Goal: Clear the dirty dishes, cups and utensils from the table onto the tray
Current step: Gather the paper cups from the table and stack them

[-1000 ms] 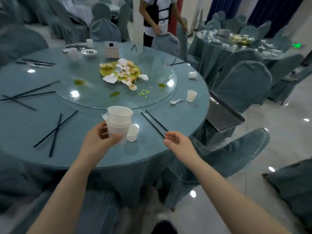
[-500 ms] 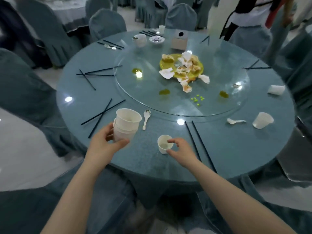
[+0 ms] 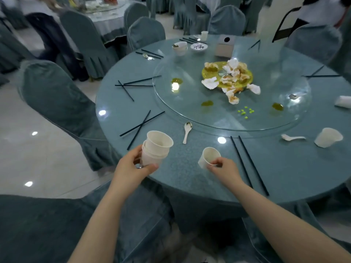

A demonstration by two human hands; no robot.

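Cup stack [image 3: 156, 149] gripped left, small cup [image 3: 209, 157] pinched right

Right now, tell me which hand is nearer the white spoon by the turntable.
Left. The left hand, gripping the cup stack, sits left of and below the white spoon; the right hand, pinching a cup, sits farther, lower right.

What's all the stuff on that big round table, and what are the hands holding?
Stacked cups: several, white, held at near left edge.
Single cup: one, white, tilted, in right grip.
Tipped cup: one, white, far right.
Spoons: two white, near the glass turntable's rim.
Chopsticks: many, black, scattered round the edge.
Yellow plate: one, covered in crumpled napkins, on turntable.
Green peas: few, on turntable.
Small bowls: two, white, far side.
Left hand: holds the stack.
Right hand: pinches single cup's rim.
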